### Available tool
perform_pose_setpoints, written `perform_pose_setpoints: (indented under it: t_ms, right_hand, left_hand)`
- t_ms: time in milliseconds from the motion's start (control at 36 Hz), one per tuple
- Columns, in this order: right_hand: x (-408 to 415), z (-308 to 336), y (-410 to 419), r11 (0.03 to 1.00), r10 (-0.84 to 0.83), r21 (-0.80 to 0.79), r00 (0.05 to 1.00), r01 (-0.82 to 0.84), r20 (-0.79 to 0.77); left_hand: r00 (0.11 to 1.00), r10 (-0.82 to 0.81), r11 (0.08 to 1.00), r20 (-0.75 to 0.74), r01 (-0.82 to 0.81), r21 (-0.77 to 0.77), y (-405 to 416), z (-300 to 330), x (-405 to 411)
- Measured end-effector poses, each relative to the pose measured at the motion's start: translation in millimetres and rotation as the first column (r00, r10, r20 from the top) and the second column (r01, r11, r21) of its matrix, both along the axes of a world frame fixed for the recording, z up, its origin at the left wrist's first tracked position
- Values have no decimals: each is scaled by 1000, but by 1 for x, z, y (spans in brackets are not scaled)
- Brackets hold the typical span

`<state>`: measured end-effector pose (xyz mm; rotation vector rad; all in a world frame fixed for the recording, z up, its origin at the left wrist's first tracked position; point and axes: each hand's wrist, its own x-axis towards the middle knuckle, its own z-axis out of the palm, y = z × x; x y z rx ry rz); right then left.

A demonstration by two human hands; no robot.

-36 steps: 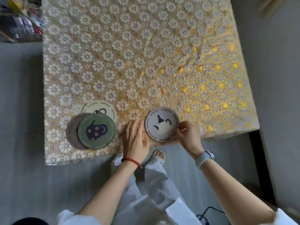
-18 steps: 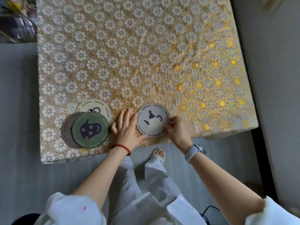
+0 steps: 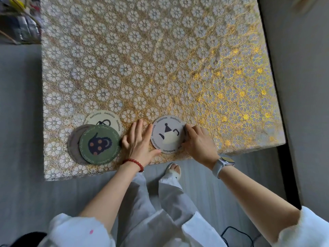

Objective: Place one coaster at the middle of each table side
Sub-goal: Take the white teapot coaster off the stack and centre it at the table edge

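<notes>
Seen from the head-worn camera, a person stands at the near edge of a table point(image 3: 160, 50) covered in a gold-and-white floral cloth and frames a pale grey coaster point(image 3: 168, 134) between both hands. The coaster, printed with a dark-lidded teapot and the word "Aesthetics" round its rim, lies flat on the cloth close to the near edge of the table, roughly midway along that side. The left hand point(image 3: 139, 146), a red bead bracelet point(image 3: 136, 162) at its wrist, rests open and flat on the cloth, its fingers spread and its thumb touching the lower left rim of the grey coaster. The right hand point(image 3: 199, 143), with a white wristwatch point(image 3: 222, 164) on its wrist, is loosely curled, its fingertips point(image 3: 187, 128) pressed against the coaster's right rim; it pinches nothing off the table. To the left of the grey coaster, just beyond the left hand, lies a small overlapping stack: a green coaster point(image 3: 99, 144) with a dark spotted jug on top, a brownish-grey coaster point(image 3: 73, 144) showing beneath its left side, and a cream coaster point(image 3: 105, 119) partly tucked under its far edge. Below the table edge appear pale trousers and one foot in a white slipper point(image 3: 174, 171) on a grey floor.
</notes>
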<state>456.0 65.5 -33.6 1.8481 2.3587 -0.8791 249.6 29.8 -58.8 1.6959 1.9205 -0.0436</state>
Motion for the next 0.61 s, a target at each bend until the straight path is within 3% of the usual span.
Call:
perform_pose_setpoints:
  t_ms: [417,611]
  right_hand:
    - [-5,-2,1,986,-164,-1,978,165,-126]
    - [-5,-3,0,980,-188,40,978,193,-94]
  left_hand:
    - [1000,-6,1000,2,6,-21,10,6,-2]
    - [998,32,998,47,-30,-47,18,11,-1]
